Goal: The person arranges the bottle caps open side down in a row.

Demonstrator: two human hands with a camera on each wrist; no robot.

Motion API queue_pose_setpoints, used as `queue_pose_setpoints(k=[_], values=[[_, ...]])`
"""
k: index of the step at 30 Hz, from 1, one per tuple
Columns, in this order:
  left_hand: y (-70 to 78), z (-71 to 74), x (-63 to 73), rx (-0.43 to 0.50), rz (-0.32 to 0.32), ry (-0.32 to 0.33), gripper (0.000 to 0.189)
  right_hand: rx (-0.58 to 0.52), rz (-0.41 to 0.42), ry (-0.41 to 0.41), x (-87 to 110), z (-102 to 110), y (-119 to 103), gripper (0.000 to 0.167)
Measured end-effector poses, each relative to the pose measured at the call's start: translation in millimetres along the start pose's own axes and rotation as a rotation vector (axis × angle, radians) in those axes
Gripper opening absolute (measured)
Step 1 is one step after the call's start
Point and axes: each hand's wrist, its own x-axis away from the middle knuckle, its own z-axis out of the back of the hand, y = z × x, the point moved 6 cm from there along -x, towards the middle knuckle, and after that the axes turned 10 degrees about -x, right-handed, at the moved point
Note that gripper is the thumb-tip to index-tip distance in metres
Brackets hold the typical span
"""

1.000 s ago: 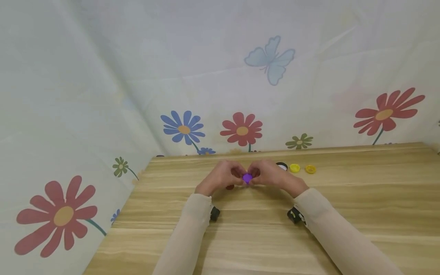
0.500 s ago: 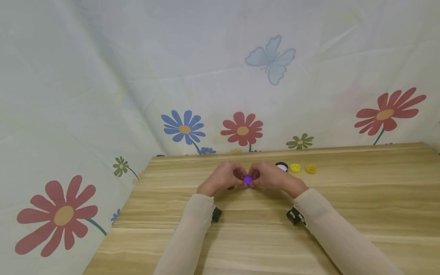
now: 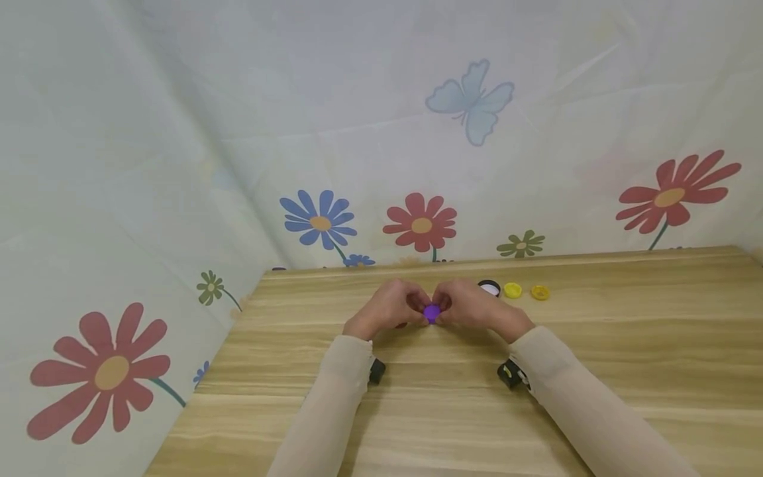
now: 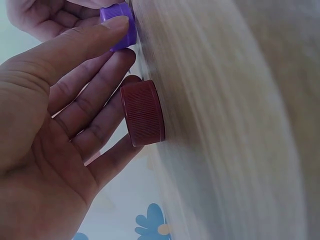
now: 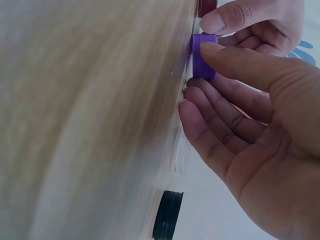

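Both hands meet over a purple bottle cap [image 3: 432, 313] low at the far middle of the wooden table. My left hand [image 3: 390, 306] pinches one side of it, the thumb across the ribbed wall in the left wrist view. From the other side my right hand [image 3: 467, 303] grips the cap with its thumb, the forefinger behind; its other fingers reach loosely along the tabletop. In the left wrist view, a dark red ribbed cap [image 4: 143, 112] stands beside the left fingers, mostly hidden by that hand from the head.
Right of the hands lie a black-rimmed cap with a white inside [image 3: 489, 289], a yellow cap [image 3: 512, 290] and an amber cap [image 3: 540, 293]. A clear ribbed cap [image 5: 179, 150] shows past the right fingers. A flowered cloth [image 3: 357, 132] hangs behind the table [image 3: 441, 424].
Over the last second both hands and the purple cap have shifted very slightly right and down, and more of the red cap is now covered. The hold looks the same.
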Motion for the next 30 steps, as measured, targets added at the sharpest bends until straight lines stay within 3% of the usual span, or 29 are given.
queue_pose_setpoints(k=[11,30], values=[[0.7,-0.4,0.3,-0.015,0.003,-0.008,0.022,0.014,-0.038,-0.014,0.7,-0.7,-0.2,0.017],[1.1,1.6,2.6,-0.005,0.027,-0.027,0.023,0.031,-0.029,-0.018,0.3,-1.5,0.3,0.017]])
